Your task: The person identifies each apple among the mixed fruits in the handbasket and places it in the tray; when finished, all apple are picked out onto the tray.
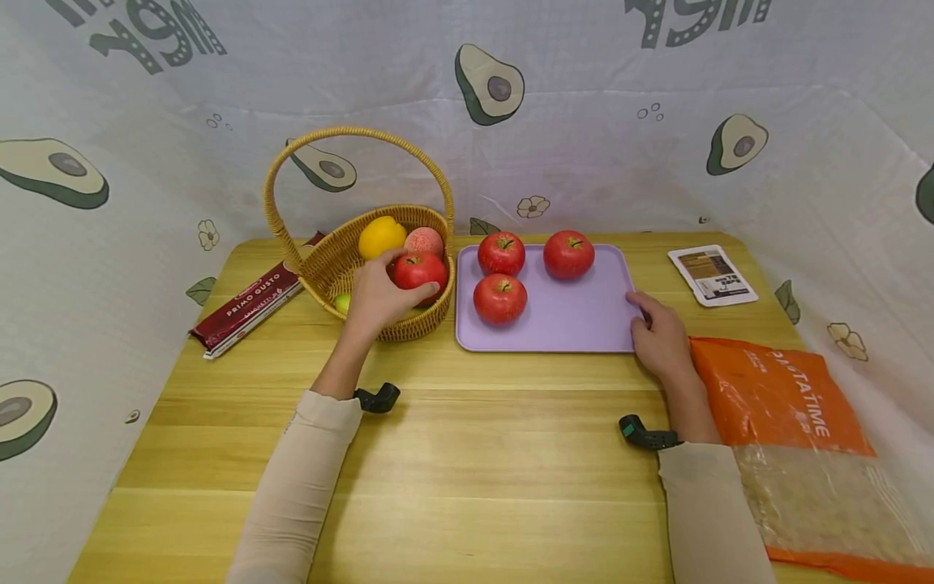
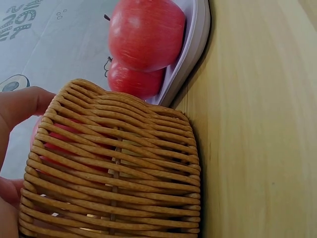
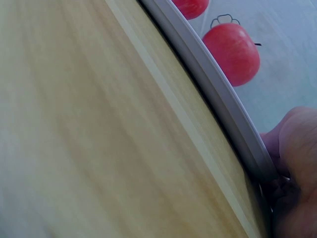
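My left hand (image 1: pixel 378 297) reaches over the wicker basket (image 1: pixel 412 328) and grips a red apple (image 1: pixel 418 270), thumb and fingers on its opposite sides. The apple is at the basket's right inside; in the left wrist view the woven wall (image 2: pixel 114 158) hides most of it. A yellow fruit (image 1: pixel 382 238), a pink peach (image 1: pixel 425 242) and a partly hidden green fruit (image 1: pixel 341 303) share the basket. My right hand (image 1: pixel 664 337) pinches the right edge of the lilac tray (image 1: pixel 576 318). On the tray sit three red apples (image 1: pixel 500 298), grouped toward the left and back.
A dark red spaghetti pack (image 1: pixel 251 307) lies left of the basket, partly behind it. Right of the tray is a small white packet (image 1: pixel 713 276). An orange and clear bag (image 1: pixel 795 397) lies beside my right forearm. Patterned cloth (image 1: pixel 409 89) hangs behind the table.
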Tool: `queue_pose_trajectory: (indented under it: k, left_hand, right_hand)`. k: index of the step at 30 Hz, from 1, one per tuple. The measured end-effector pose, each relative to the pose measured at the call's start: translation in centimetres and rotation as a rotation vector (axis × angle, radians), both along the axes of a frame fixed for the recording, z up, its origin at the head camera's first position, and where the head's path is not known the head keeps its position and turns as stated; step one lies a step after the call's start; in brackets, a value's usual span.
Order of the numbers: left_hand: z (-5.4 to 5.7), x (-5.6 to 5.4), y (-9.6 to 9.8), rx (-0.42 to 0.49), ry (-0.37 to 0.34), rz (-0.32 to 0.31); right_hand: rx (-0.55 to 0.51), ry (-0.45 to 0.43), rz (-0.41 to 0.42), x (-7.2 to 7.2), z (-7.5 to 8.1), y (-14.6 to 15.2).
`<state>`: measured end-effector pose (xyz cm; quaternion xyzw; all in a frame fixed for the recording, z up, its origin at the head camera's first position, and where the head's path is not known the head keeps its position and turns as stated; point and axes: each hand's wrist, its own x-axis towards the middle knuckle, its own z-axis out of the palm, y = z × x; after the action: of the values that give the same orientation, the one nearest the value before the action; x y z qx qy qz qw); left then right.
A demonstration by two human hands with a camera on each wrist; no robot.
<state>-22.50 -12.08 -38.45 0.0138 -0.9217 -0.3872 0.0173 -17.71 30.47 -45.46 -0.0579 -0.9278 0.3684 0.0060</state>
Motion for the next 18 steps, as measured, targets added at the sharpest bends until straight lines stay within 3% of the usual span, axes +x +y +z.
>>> queue_pose_trajectory:
  k: [10,18]
  left_hand:
    - [0.2,0.5,0.0,0.050,0.072,0.021]
    - [0.7,1.2,0.3,0.085,0.198,0.010]
  right_hand:
    - [-0.005,0.003,0.000,0.0,0.0,0.0]
    - [-0.005,0.005,-0.005,-0.1,-0.1,0.0]
